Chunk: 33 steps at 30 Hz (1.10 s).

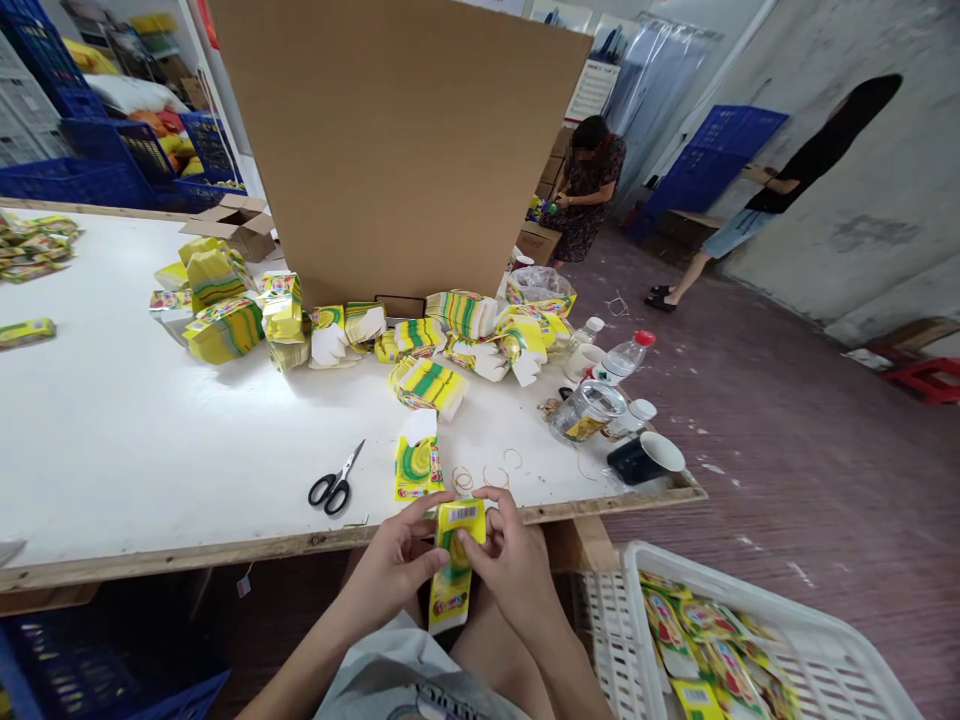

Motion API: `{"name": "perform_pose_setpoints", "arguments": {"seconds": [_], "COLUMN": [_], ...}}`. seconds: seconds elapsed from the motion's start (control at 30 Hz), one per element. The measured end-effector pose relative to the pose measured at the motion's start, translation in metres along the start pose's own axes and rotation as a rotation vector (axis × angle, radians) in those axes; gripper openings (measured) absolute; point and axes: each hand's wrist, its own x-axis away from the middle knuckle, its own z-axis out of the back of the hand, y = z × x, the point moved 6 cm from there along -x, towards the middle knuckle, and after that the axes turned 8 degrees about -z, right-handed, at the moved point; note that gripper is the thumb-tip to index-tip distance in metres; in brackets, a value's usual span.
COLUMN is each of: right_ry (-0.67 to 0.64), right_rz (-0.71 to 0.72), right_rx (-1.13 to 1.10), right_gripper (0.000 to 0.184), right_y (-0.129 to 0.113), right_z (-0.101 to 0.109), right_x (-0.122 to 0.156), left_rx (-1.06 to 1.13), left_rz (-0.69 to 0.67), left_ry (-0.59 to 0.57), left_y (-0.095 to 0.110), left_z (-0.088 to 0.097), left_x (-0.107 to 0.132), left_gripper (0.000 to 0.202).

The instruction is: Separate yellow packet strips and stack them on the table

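Both hands hold one yellow and green printed carton (457,575) over my lap, just below the table's front edge. My left hand (397,560) grips its left side, thumb on the face. My right hand (517,560) grips the right side, its thumb also pressed on the front. The carton looks narrow and has a barcode near its top. Beyond the hands, a flat carton (418,468) lies on the table with a white flap up. Rubber bands (463,480) lie to its right, and black-handled scissors (335,482) to its left.
Bundles of flat cartons (427,385) line the table (150,450) before a tall cardboard sheet (397,150). A jar (589,412), bottles and a dark mug (645,458) stand at the right edge. A white basket (825,640) holds packs. Two people are in the background.
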Motion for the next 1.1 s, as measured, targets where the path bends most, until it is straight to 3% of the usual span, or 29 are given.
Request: {"name": "perform_pose_setpoints", "arguments": {"seconds": [0.1, 0.3, 0.5, 0.57, 0.67, 0.73, 0.8, 0.87, 0.93, 1.1], "right_ry": [0.031, -0.017, 0.08, 0.204, 0.61, 0.799, 0.787, 0.655, 0.517, 0.278], "right_rz": [0.044, -0.044, -0.01, -0.033, -0.078, -0.187, -0.27, -0.246, -0.177, -0.163], "right_rx": [-0.004, -0.387, -0.343, -0.145, 0.422, 0.771, 0.858, 0.695, 0.425, -0.23], "right_gripper": [0.03, 0.025, 0.025, 0.028, 0.038, 0.046, 0.046, 0.041, 0.037, 0.036], "right_y": [-0.003, 0.009, 0.01, 0.014, 0.019, 0.025, 0.033, 0.038, 0.037, 0.021], "right_z": [0.005, 0.01, 0.026, 0.057, 0.139, 0.185, 0.203, 0.188, 0.147, 0.031], "right_x": [0.002, 0.004, 0.008, 0.017, 0.044, 0.059, 0.063, 0.055, 0.041, 0.01], "left_rx": [0.066, 0.16, 0.097, -0.1, -0.503, -0.652, -0.661, -0.614, -0.567, -0.175], "left_rz": [-0.001, 0.004, -0.01, -0.091, -0.269, -0.29, -0.211, -0.167, -0.172, -0.132], "left_ry": [0.018, 0.047, -0.009, 0.067, 0.37, 0.557, 0.607, 0.579, 0.543, 0.342], "left_y": [0.001, -0.009, -0.015, -0.011, 0.003, 0.006, 0.0, -0.005, -0.004, -0.001], "left_z": [-0.001, -0.013, -0.028, -0.015, 0.027, 0.058, 0.081, 0.091, 0.089, 0.051], "left_x": [-0.002, -0.006, -0.008, -0.011, -0.015, -0.016, -0.019, -0.022, -0.021, -0.01], "left_gripper": [0.055, 0.05, 0.048, 0.044, 0.049, 0.054, 0.052, 0.043, 0.035, 0.033]}}
